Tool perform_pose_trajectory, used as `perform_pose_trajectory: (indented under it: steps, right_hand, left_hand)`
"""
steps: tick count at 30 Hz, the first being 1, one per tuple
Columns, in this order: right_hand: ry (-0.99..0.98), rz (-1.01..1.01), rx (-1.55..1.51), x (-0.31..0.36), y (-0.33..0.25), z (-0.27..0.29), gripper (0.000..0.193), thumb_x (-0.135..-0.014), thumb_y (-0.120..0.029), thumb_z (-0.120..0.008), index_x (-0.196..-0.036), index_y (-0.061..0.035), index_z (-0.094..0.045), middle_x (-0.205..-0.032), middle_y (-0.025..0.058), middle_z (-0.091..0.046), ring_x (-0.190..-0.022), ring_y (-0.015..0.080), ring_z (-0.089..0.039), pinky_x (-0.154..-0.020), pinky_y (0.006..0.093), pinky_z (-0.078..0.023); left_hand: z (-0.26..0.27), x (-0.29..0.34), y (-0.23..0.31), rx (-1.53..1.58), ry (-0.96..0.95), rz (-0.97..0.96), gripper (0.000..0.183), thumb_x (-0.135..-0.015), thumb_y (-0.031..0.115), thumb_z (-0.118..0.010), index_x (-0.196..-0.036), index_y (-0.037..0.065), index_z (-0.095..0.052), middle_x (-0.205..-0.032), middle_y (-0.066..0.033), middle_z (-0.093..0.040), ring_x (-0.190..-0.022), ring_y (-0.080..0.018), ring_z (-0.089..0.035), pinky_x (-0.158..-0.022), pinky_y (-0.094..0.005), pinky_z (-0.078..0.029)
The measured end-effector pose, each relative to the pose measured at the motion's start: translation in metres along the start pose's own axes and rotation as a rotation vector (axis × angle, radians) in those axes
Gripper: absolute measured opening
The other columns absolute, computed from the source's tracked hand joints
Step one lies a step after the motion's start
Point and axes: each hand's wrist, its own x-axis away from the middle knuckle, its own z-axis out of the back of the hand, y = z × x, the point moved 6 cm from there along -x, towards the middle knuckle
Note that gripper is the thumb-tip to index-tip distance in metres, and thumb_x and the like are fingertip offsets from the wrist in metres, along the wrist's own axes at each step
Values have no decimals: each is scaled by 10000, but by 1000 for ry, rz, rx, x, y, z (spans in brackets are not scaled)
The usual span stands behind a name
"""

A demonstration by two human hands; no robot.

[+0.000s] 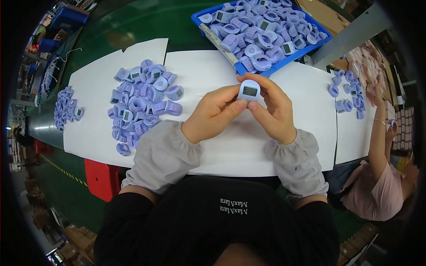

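Between both hands, over the white table covering, I hold a small lavender ring-shaped device (249, 90) with a grey digital display facing up. My left hand (215, 111) grips it from the left, thumb at its lower edge. On the other side my right hand (275, 106) closes on it, with its thumb low and fingers behind the top. Left of my hands lies a loose pile of similar lavender devices (136, 104), some with their displays showing. Beyond my hands, a blue tray (284, 62) is heaped with many more of them.
Smaller groups of lavender devices lie at the far left (66, 106) and right (348, 93) on the white table covering (235, 153). A grey metal post (346, 37) stands beside the tray. At the right sits a co-worker in pink (370, 190). A red stool (102, 179) is at lower left.
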Motion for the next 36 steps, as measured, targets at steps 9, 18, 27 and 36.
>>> perform_pose_trajectory:
  steps: [9, 18, 27, 36]
  right_hand:
    - [24, 19, 84, 1, -1, 3, 471, -827, -20, -589, -1277, 60, -477, -1206, 205, -587, -1144, 261, -556, -1027, 382, -383]
    - [162, 90, 173, 2, 0, 6, 405, -761, -14, -626, -1159, 41, -583, -1056, 156, -653, -971, 244, -645, -863, 330, -489]
    - [149, 76, 147, 1, 0, 6, 393, -762, -16, -631, -1149, 38, -589, -1024, 152, -660, -949, 238, -649, -837, 321, -493]
    - [155, 77, 151, 2, 2, 6, 404, -760, -11, -638, -1157, 37, -585, -1025, 159, -660, -950, 241, -651, -835, 320, -497]
  left_hand:
    - [-1, 0, 0, 10, -26, 8, 349, -994, 150, -438, -1271, -58, -473, -1197, -106, -575, -1078, -159, -551, -954, -305, -430]
    - [-2, 0, -1, 37, -7, 8, 354, -992, 144, -438, -1285, -52, -471, -1179, -92, -577, -1068, -144, -542, -941, -294, -431]
    - [-2, 0, -1, 38, -4, 8, 351, -995, 151, -436, -1278, -53, -479, -1160, -85, -572, -1038, -135, -545, -924, -283, -436]
    - [-2, 0, -1, 48, -3, 20, 351, -995, 166, -441, -1267, -50, -483, -1152, -94, -586, -1060, -146, -545, -937, -292, -432]
